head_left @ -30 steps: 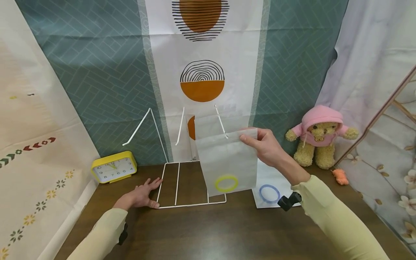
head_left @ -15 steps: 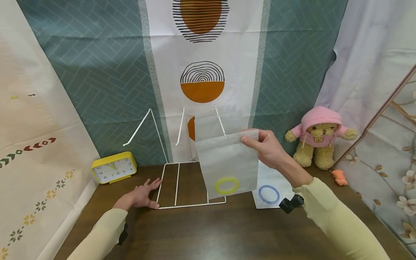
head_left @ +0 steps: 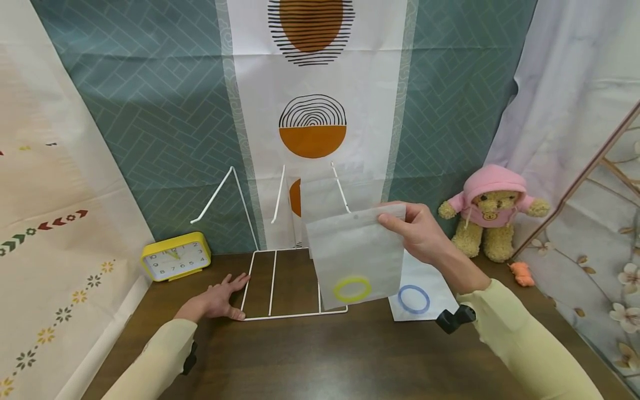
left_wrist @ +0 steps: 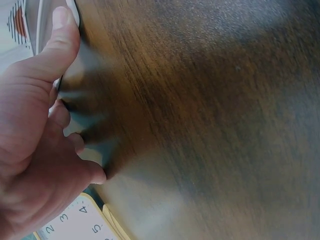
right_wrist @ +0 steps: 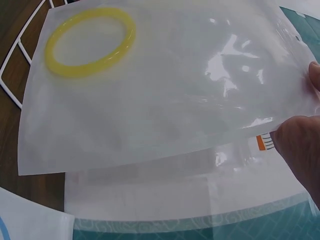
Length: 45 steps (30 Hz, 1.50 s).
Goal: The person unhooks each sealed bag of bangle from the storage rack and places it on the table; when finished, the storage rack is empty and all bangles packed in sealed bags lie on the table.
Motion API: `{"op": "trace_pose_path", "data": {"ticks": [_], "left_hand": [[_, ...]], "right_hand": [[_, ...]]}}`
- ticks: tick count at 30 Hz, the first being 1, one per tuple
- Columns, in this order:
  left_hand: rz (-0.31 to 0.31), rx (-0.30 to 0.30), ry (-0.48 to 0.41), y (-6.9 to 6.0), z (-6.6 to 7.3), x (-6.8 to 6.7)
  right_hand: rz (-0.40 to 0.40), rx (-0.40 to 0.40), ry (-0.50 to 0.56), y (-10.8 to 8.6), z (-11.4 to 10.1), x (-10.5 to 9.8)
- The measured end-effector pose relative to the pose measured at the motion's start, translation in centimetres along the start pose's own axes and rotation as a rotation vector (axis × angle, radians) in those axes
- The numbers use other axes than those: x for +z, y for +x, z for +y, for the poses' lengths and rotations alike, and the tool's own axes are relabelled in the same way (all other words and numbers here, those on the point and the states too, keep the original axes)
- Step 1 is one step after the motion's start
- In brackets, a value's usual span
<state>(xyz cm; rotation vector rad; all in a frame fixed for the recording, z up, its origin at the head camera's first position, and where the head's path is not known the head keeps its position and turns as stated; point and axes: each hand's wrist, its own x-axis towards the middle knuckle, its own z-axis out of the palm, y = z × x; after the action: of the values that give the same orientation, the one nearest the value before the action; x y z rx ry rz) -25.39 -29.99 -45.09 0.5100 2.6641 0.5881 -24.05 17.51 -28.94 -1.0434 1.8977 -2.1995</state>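
My right hand (head_left: 417, 230) pinches the top right corner of a translucent bag (head_left: 357, 250) holding a yellow ring (head_left: 352, 290). The bag's top edge is at the tip of the right hook (head_left: 340, 186), its small hole just right of the tip. Behind it, another pale bag (head_left: 320, 194) hangs on that hook. In the right wrist view the yellow ring (right_wrist: 90, 42) lies at the bag's far end from the hand (right_wrist: 300, 145). My left hand (head_left: 220, 299) rests with spread fingers on the left front corner of the white wire rack (head_left: 295, 316); the left wrist view shows that hand (left_wrist: 45, 130) too.
A bag with a blue ring (head_left: 414, 299) lies on the table (head_left: 320, 361), right of the rack. The yellow clock (head_left: 176, 257) stands at the left, a plush bear (head_left: 492, 214) at the right beside an orange bundle (head_left: 522, 274). The other rack hooks (head_left: 215, 194) are bare.
The ring bag and my right hand have moved slightly right and down; the hook tip, earlier at the bag's hole, now sits behind its top edge. My left hand stays on the rack.
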Motion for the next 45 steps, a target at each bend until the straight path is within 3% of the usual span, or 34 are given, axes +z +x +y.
{"op": "trace_pose_path", "data": {"ticks": [14, 24, 45], "left_hand": [[0.001, -0.002, 0.007, 0.1, 0.2, -0.3], [0.006, 0.002, 0.01, 0.1, 0.2, -0.1], [0.008, -0.008, 0.011, 0.1, 0.1, 0.0]], "right_hand": [[0.05, -0.082, 0.027, -2.0, -0.2, -1.1], [0.071, -0.065, -0.014, -4.0, -0.7, -2.2], [0.093, -0.07, 0.012, -9.0, -1.1, -4.4]]}}
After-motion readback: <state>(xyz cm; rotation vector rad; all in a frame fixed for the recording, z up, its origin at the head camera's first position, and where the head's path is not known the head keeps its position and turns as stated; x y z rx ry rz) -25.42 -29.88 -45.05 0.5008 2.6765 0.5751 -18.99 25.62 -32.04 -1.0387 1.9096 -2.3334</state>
